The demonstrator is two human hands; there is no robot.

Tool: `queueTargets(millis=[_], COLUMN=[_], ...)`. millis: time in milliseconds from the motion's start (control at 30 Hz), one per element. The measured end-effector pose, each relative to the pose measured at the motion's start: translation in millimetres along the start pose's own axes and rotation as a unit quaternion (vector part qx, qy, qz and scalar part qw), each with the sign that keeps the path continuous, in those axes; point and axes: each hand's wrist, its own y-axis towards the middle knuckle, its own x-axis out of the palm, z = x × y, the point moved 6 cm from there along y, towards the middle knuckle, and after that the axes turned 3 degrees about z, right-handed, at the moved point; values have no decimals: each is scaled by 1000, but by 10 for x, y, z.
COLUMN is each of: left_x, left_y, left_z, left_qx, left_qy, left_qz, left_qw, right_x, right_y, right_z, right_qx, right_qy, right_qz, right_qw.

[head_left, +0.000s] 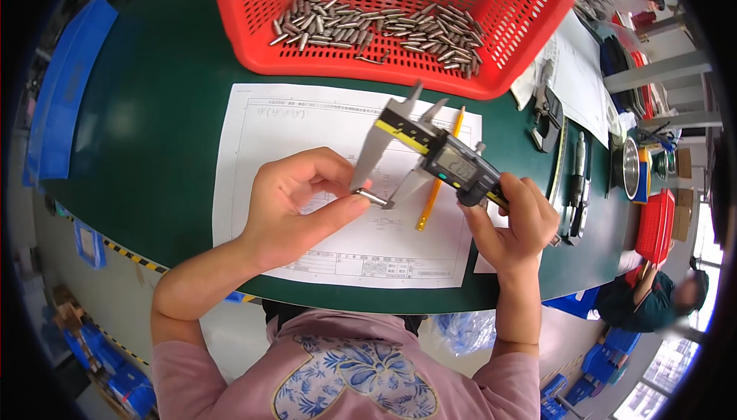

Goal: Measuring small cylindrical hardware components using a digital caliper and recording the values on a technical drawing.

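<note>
Red plastic makes up the basket (pixel 322 74) beyond the fingers of our left hand (pixel 288 219), and on its slotted floor we see a loose heap of small metal pins (pixel 322 24) lying every which way. Well to the left of those fingers, a blue tray (pixel 65 105) stands on the green table (pixel 161 120); we cannot make out its contents.

Another pin (pixel 375 198) is with us, pinched by one end between the left thumb and a finger. Its long axis slants from those fingertips rightward and slightly toward us, the free end pointing to our right side. It lies between the long jaws of the caliper (pixel 445 151), which stand apart; whether both touch it, we cannot tell.

Our right hand (pixel 513 224) grips the caliper's right end, thumb on the near side, fingers curled round. Beneath the left fingers lies a printed sheet (pixel 253 167), and a yellow pencil (pixel 429 203) rests on it, slanting between our hands and passing partly under the caliper.
</note>
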Motion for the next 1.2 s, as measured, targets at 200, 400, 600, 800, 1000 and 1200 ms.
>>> queueTargets(millis=[200,400,600,800,1000,1200], left_x=[34,19,-70,-570,-447,-214], left_y=[14,-7,190,1107,1606,1348], left_z=[-45,-133,-138,34,201,282], left_qx=[-56,-87,-191,-161,107,1], left_qy=[-31,-92,-73,98,682,463], left_qz=[-22,-36,46,113,72,59], left_qw=[998,991,978,976,720,884], right_x=[34,36,-32,-227,-187,-211], right_y=[-1,6,-7,4,38,13], right_z=[33,9,160,335,341,385], right_qx=[7,-7,47,94,105,112], right_qy=[8,14,24,10,3,1], right_qz=[5,8,34,126,100,99], right_qw=[1000,1000,998,988,989,989])
